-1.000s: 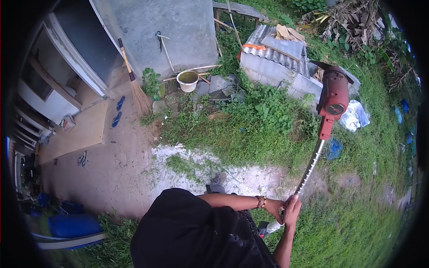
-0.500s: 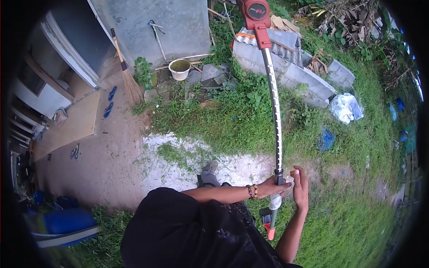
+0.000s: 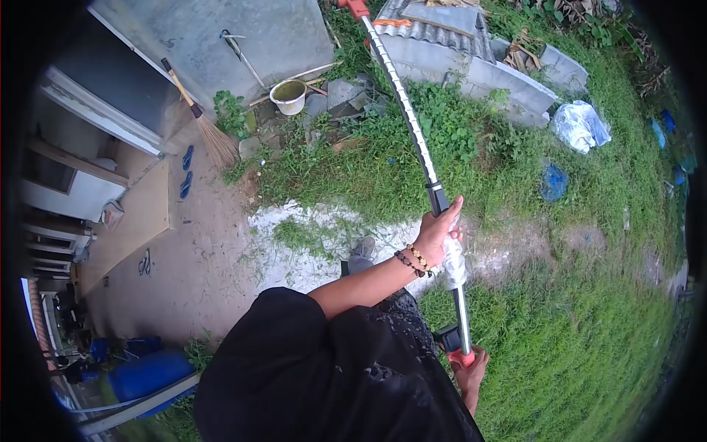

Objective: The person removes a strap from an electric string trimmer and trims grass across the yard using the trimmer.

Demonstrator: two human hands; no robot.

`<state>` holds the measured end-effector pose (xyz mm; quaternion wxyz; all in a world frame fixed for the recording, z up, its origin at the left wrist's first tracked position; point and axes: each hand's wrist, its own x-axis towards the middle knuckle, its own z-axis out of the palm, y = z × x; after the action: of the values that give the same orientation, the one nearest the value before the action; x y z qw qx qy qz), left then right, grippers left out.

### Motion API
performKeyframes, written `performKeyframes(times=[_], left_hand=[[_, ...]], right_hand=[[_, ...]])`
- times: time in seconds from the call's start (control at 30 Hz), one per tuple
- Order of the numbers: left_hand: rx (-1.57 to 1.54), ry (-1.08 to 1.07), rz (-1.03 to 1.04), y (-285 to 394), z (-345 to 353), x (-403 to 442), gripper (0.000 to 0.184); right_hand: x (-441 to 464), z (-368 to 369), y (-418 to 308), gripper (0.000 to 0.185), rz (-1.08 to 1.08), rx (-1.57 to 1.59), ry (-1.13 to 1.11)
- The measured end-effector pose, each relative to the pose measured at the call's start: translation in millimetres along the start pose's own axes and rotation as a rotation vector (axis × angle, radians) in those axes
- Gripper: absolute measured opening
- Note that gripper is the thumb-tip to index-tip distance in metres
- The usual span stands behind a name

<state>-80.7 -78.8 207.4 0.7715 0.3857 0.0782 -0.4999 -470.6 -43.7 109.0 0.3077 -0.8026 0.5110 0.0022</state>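
Note:
A long-shafted grass trimmer (image 3: 407, 110) slants up and away in front of me. Its red head (image 3: 355, 7) is partly cut off by the top edge. My left hand (image 3: 434, 240), with beaded bracelets at the wrist, is closed round the pole just below its black collar (image 3: 437, 197). Clear plastic wrapping (image 3: 455, 267) covers the pole below that hand. At the lower end, my right hand (image 3: 472, 373) holds the red grip part (image 3: 462, 359), its fingers partly hidden. A black box-shaped part (image 3: 445, 339) sits beside this end.
A broom (image 3: 210, 132) leans by the doorway, near blue sandals (image 3: 185, 184) and a white bucket (image 3: 288, 96). Broken concrete slabs (image 3: 508, 99) and a silvery plastic bag (image 3: 582, 126) lie in the grass. A blue barrel (image 3: 151, 374) is at lower left.
My right hand has gone from beside the pole's middle down to the red end and closed on it. The trimmer has tilted, its head moving up and left. My left hand is higher.

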Motion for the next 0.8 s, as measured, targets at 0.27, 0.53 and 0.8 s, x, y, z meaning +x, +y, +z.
performKeyframes(times=[0.27,0.53,0.8], left_hand=[[-0.187,0.216,-0.104,-22,-109,32,0.034],[-0.381,0.376,-0.253,-67,-248,51,0.042],[-0.563,0.538,-0.214,-108,-303,42,0.014]], right_hand=[[-21,-79,33,0.04,0.155,0.258,-0.602],[5,-186,-34,0.04,0.183,0.566,-0.884],[28,-205,-158,0.027,-0.111,0.419,-0.872]])
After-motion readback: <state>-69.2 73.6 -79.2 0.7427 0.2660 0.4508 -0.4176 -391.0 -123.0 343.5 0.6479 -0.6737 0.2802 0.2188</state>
